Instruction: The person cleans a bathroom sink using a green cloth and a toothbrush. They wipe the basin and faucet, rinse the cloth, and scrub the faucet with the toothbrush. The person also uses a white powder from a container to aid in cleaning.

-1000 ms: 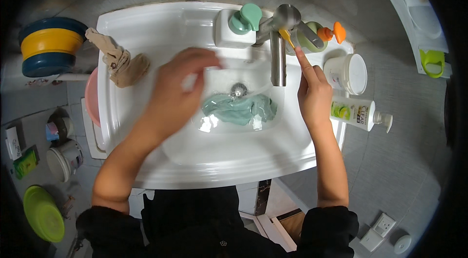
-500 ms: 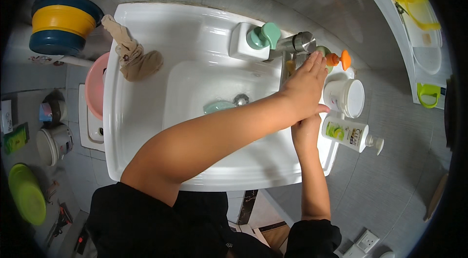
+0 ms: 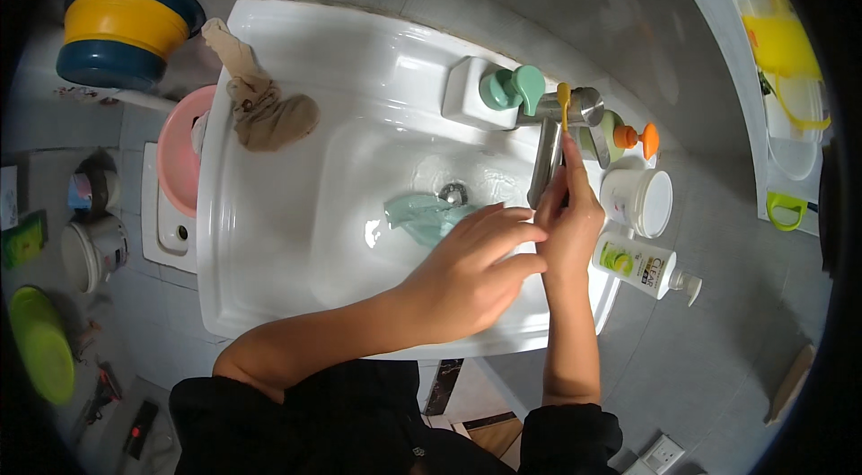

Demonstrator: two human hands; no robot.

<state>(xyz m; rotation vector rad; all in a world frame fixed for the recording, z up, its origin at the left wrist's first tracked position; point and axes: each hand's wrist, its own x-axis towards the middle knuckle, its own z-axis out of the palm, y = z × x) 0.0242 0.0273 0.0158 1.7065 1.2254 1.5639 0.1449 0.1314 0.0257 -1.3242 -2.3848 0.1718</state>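
Over the white sink (image 3: 269, 286), my left hand (image 3: 476, 273) hovers with bent fingers apart, its fingertips near my right wrist. My right hand (image 3: 575, 224) is beside the metal faucet (image 3: 545, 161), with its fingers pointing up. A slim yellow-tipped stick (image 3: 564, 96) rises from its fingers across the faucet; the lower part is hidden in the hand. Below my left hand's fingers, a pale green, see-through sheet-like thing (image 3: 422, 216) lies in the basin by the drain (image 3: 453, 194), where the water is rippled. A brown sock-like cloth (image 3: 274, 120) rests over the left rim.
On the rim stand a white bottle with green pump (image 3: 512, 89), an orange-topped pump bottle (image 3: 620, 136), a white tub (image 3: 642, 201) and a white pump bottle (image 3: 636, 266). A pink basin (image 3: 180, 156) and a blue-yellow bucket (image 3: 126, 30) are left. A shelf (image 3: 763, 116) hangs right.
My left hand has drawn back from the faucet, down and left over the sink. My right hand stays near the faucet and now shows the yellow-tipped stick. More of the green thing is visible.
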